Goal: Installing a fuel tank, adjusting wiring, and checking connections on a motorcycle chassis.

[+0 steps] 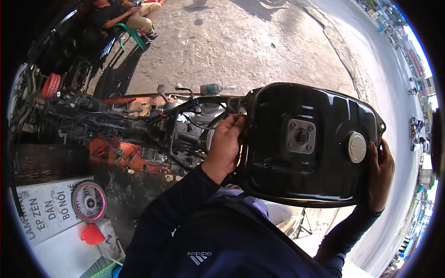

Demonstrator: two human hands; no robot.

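A glossy black fuel tank (pixel 278 171) fills the right middle, with a square bolted metal plate (pixel 301 136) and a round silver cap (pixel 356 148) on it. My left hand (pixel 225 146) grips the tank's left edge, its thumb and fingers curled at the rim. My right hand (pixel 381 173) holds the opposite edge beside the cap. To the left, a stripped motorcycle frame (pixel 171 134) with wiring and mechanical parts lies over an orange platform (pixel 104 155); how much the tank rests on the frame is unclear.
A blue-and-black power tool (pixel 211 89) lies behind the frame. A seated person (pixel 139 21) is on a green chair (pixel 131 37). A pink-rimmed wheel (pixel 89 202) leans near a printed board (pixel 41 213) and a red plastic item (pixel 92 235). A road (pixel 389 83) runs along the right.
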